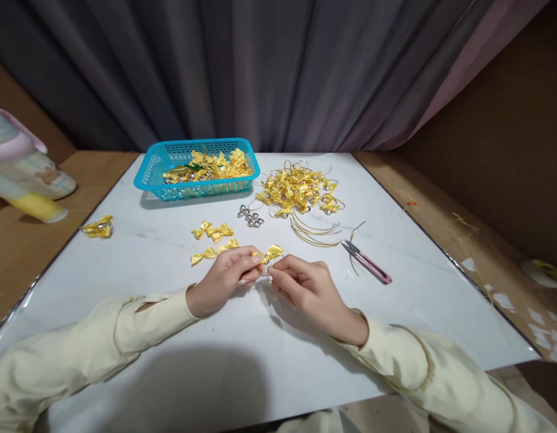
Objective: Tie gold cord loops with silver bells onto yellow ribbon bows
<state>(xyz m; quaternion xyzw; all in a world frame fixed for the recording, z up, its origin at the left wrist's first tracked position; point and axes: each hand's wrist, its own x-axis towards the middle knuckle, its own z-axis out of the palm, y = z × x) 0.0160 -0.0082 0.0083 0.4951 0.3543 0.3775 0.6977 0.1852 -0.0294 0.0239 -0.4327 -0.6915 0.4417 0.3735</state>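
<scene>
Near the middle of the table, my left hand (228,273) is closed, pinching a small yellow satin ribbon bow (273,252) between thumb and fingers. Close beside it, my right hand (309,288) is closed too, its thumb and forefinger pinched on what looks like a thin gold cord at the bow; the fingers hide most of it. Several loose yellow bows (219,232) lie just beyond my left hand. Past my fingers sits a small cluster of silver bells (251,218). Cut lengths of gold cord (312,231) and pink-handled thread snips (368,263) rest beyond my right hand.
A turquoise basket (147,174) with yellow bows and silver pieces stands at the back left. Right of it is a heap of corded bows (296,189). Another yellow bundle (98,227) lies far left, near a large bottle (32,162). Paper scraps (503,302) litter the right side.
</scene>
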